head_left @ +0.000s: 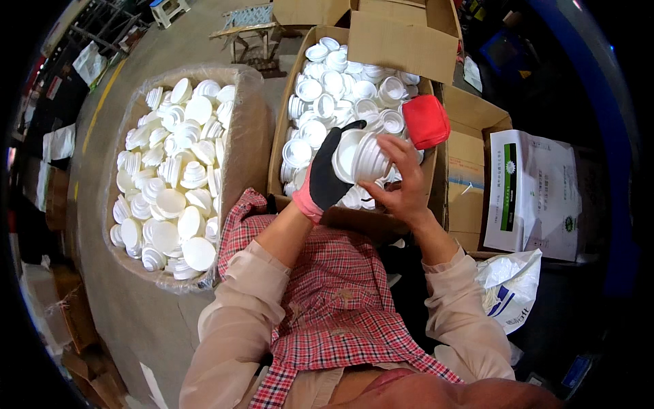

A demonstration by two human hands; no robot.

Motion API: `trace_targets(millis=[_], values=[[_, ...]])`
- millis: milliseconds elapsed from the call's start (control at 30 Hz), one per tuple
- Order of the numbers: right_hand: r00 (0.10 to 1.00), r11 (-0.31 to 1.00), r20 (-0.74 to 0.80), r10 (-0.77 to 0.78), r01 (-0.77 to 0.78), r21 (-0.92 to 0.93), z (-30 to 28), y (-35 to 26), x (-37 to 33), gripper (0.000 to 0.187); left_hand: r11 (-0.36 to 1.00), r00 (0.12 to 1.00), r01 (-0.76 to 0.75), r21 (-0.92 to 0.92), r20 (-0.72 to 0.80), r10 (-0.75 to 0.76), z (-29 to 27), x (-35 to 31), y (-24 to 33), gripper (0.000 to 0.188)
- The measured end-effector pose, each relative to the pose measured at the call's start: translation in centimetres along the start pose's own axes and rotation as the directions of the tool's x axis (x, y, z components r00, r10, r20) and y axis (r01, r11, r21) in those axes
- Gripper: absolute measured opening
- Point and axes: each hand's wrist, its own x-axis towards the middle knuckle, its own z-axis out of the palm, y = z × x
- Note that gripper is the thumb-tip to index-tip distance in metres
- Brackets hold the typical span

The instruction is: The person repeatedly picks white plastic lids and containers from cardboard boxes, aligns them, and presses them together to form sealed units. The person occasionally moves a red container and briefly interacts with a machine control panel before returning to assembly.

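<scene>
My left hand [329, 167], in a black and pink glove, grips a white ribbed plastic cap [368, 158] by its wide rim. My bare right hand [407, 178] has its thumb and fingers curled round the narrower, stepped side of the same cap. Whether it is one piece or two nested together, I cannot tell. Both hands are over the near part of a cardboard box [278, 146] heaped with similar white round caps [332, 83]. A red pouch-like thing [426, 122] sits at that box's right edge, just beyond my right hand.
To the left stands a plastic-lined box [245, 129] full of white stepped caps [172, 203]. On the right are an opened carton [466, 150], a white printed carton [531, 194] and a white plastic bag [512, 286]. A small stool [168, 9] stands far left.
</scene>
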Motion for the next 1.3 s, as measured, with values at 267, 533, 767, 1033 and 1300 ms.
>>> trace_targets(millis=[267,533,767,1033,1300], values=[[0.999,0.996,-0.033,-0.025,0.022,-0.086,0.3,-1.4,0.4,0.070,0.997,0.997,-0.060,-0.054,-0.046,0.058,1.6,-0.8,0.8,0.066],[0.998,0.991,0.010,-0.062,0.063,-0.119,0.3,-1.5,0.4,0.069,0.939,0.976,-0.219,0.266,0.068,0.209,1.0,-1.4,1.6,0.065],[0.997,0.989,0.029,-0.074,0.077,-0.128,0.3,-1.6,0.5,0.070,0.923,0.963,-0.268,0.277,0.106,0.248,0.8,-1.5,2.1,0.064],[0.997,0.989,0.036,-0.072,0.076,-0.128,0.3,-2.0,0.7,0.069,0.966,0.974,-0.220,0.137,0.078,0.211,1.1,-1.4,2.5,0.066],[0.998,0.996,-0.029,0.050,-0.048,0.074,0.0,-1.0,0.9,0.051,0.987,0.991,-0.085,0.138,0.116,0.069,2.3,-1.9,4.5,0.080]])
